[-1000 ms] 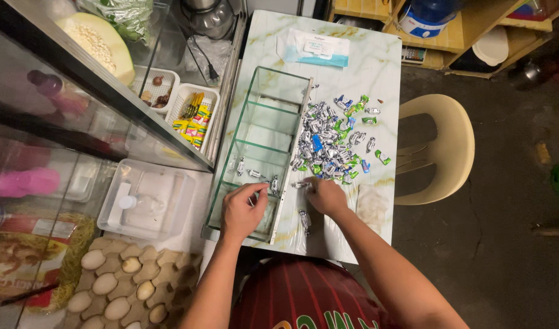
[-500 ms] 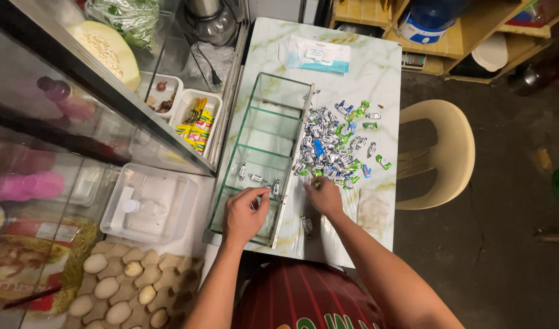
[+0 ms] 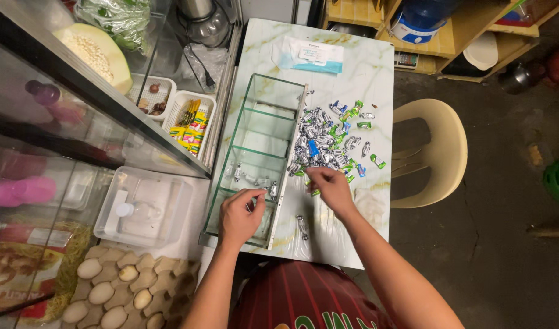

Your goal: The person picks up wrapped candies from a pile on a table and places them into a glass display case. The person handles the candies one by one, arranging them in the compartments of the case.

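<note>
Bright tabletop, dim floor, blurred left edge.

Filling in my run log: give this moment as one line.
left hand: over glass divider box, fingers pinched | right hand: at edge of wrapped candy pile | surface: marble-pattern table

Single view, head-mounted, looking almost straight down from above the person's chest; red striped shirt (image 3: 304, 298) fills the bottom edge. Both forearms enter from the bottom, left hand (image 3: 240, 214) and right hand (image 3: 332, 190) sit just below frame centre, so working area is mid-range, not close-up. Marble-look table (image 3: 365, 67) runs away from the camera up the middle, with the glass divider box (image 3: 255, 152) along its left side. Wide lens: glass display case (image 3: 78, 109) and egg tray (image 3: 118, 286) on the left, plastic chair (image 3: 435, 152) and bare floor (image 3: 499, 244) on the right. No second view, nothing to overlap
</note>
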